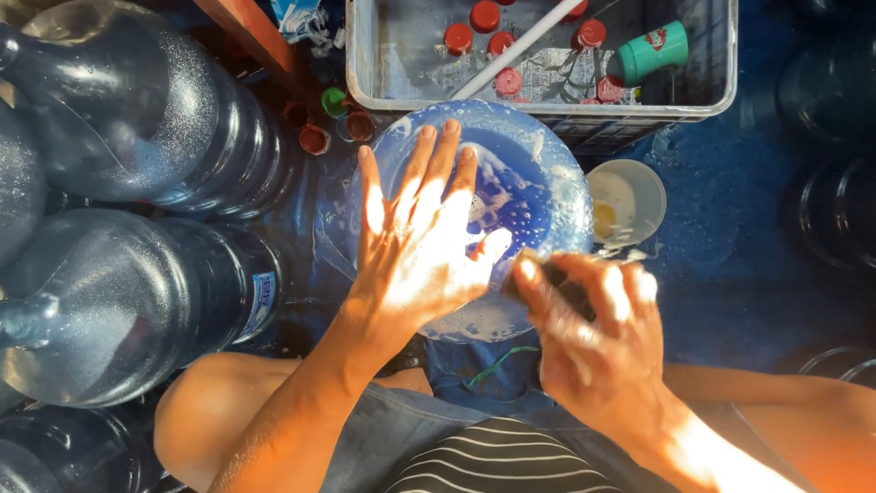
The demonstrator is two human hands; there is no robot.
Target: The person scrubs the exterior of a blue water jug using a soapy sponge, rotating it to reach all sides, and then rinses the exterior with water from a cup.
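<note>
Water jug (538, 173), blue and soapy, stands bottom-up between the person's knees, just before a grey crate (721, 91) holding red caps (458, 38). Left hand (420, 246) lies flat on the jug base, fingers spread. Right hand (593, 338) has its grip closed around a dark scrubber (561, 285), touching the jug's rim. More jugs (119, 301) lie left.

Soapy blue bottle (538, 173), red caps (458, 38), green bottle (650, 53), grey crate (721, 91), black-and-white striped shirt (502, 461)
</note>
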